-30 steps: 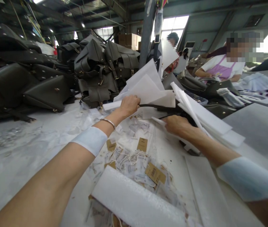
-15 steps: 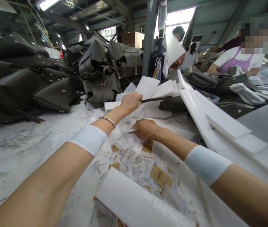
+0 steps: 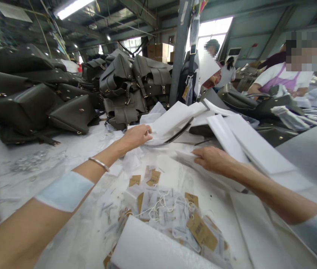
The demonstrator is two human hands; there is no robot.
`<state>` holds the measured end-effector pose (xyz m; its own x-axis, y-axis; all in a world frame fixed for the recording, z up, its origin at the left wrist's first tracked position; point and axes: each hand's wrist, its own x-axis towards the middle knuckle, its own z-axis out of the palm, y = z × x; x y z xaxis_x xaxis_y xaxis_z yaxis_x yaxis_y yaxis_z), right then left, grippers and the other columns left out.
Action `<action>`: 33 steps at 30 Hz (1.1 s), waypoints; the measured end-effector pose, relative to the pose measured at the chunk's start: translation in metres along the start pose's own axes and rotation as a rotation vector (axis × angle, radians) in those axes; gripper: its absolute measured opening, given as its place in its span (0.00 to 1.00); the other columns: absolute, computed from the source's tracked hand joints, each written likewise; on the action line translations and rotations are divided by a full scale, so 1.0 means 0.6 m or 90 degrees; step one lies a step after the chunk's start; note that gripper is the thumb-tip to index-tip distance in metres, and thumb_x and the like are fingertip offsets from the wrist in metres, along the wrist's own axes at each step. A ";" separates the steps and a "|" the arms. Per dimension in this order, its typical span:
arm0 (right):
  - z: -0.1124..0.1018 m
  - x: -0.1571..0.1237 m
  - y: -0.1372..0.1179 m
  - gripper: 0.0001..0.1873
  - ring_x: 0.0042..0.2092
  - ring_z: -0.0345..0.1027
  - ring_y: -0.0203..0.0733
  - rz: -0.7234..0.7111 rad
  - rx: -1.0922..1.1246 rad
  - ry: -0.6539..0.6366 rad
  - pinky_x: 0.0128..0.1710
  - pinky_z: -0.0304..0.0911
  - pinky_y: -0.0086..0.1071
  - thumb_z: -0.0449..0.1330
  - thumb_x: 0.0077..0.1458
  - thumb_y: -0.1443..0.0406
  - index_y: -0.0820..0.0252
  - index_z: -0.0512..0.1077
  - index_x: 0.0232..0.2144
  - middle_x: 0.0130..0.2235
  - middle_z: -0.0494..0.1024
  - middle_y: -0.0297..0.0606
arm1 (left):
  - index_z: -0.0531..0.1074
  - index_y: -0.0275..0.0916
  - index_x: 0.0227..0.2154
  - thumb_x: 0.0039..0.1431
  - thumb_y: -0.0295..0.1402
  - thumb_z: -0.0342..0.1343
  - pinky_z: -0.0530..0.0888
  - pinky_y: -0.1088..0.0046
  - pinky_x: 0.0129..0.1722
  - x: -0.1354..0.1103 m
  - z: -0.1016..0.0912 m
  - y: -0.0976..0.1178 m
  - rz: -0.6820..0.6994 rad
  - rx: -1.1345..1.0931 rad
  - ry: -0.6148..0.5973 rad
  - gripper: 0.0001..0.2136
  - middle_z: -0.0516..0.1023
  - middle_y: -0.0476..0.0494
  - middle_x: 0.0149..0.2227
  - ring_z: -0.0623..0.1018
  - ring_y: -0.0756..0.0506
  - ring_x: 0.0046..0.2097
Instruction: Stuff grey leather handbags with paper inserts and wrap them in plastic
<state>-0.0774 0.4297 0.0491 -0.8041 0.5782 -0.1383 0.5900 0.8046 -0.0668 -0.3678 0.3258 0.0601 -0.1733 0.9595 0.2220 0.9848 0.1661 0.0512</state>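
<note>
My left hand [image 3: 139,136] is closed on the end of a dark strap [image 3: 179,130]. Near my fingers the strap looks covered by a whitish translucent wrap, and its far part curves up to the right. My right hand [image 3: 213,160] pinches the edge of a thin translucent plastic sheet [image 3: 185,155]. Below both hands lies a heap of small clear packets [image 3: 172,215] with white strings and brown paper tags [image 3: 202,231]. A white foam sheet [image 3: 152,246] covers the near side of that heap.
Dark handbags [image 3: 26,106] are piled at the left, with more bags [image 3: 151,74] stacked behind. White foam strips [image 3: 259,144] lie at the right. A grey post [image 3: 178,56] rises at the back. A person in a purple apron [image 3: 283,80] works at the far right.
My left hand has moved left and down with the strap, which now bends. My right hand has moved right, drawing the plastic sheet off the packets and tags.
</note>
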 end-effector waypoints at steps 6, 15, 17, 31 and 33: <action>0.051 0.022 -0.100 0.17 0.43 0.72 0.48 -0.082 -0.098 0.037 0.35 0.62 0.33 0.49 0.58 0.74 0.61 0.76 0.42 0.42 0.79 0.47 | 0.68 0.41 0.52 0.59 0.49 0.53 0.73 0.62 0.47 -0.142 0.016 -0.045 -0.147 0.028 -0.081 0.23 0.73 0.37 0.54 0.74 0.36 0.54; 0.062 -0.023 -0.214 0.09 0.40 0.69 0.45 -0.329 -0.058 0.033 0.32 0.61 0.32 0.55 0.57 0.69 0.57 0.75 0.37 0.38 0.77 0.40 | 0.57 0.48 0.65 0.61 0.37 0.55 0.66 0.54 0.60 -0.187 0.089 0.031 -0.024 -0.041 -0.079 0.29 0.57 0.36 0.68 0.61 0.36 0.66; 0.066 -0.036 -0.218 0.08 0.39 0.68 0.44 -0.348 -0.045 0.022 0.33 0.61 0.32 0.56 0.58 0.68 0.56 0.75 0.36 0.38 0.76 0.39 | 0.65 0.46 0.60 0.61 0.32 0.53 0.67 0.53 0.59 -0.177 0.099 0.024 -0.009 -0.021 -0.049 0.23 0.60 0.36 0.66 0.62 0.36 0.66; 0.144 -0.089 -0.190 0.21 0.48 0.63 0.48 -0.340 0.260 0.153 0.51 0.60 0.45 0.57 0.59 0.66 0.54 0.70 0.55 0.49 0.73 0.44 | 0.75 0.44 0.46 0.65 0.25 0.46 0.72 0.68 0.55 -0.214 0.076 -0.099 0.054 -0.035 -0.019 0.15 0.76 0.43 0.54 0.75 0.45 0.55; 0.146 -0.087 -0.190 0.22 0.48 0.63 0.48 -0.340 0.262 0.160 0.51 0.60 0.45 0.58 0.57 0.67 0.54 0.70 0.54 0.49 0.73 0.43 | 0.76 0.43 0.44 0.65 0.26 0.46 0.72 0.68 0.55 -0.230 0.066 -0.128 0.033 -0.031 -0.016 0.14 0.77 0.44 0.53 0.76 0.45 0.54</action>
<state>-0.0963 0.2955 -0.0225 -0.9538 0.1730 0.2454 0.0508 0.8985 -0.4361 -0.4191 0.1899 -0.0129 -0.1215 0.9720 0.2010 0.9905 0.1056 0.0879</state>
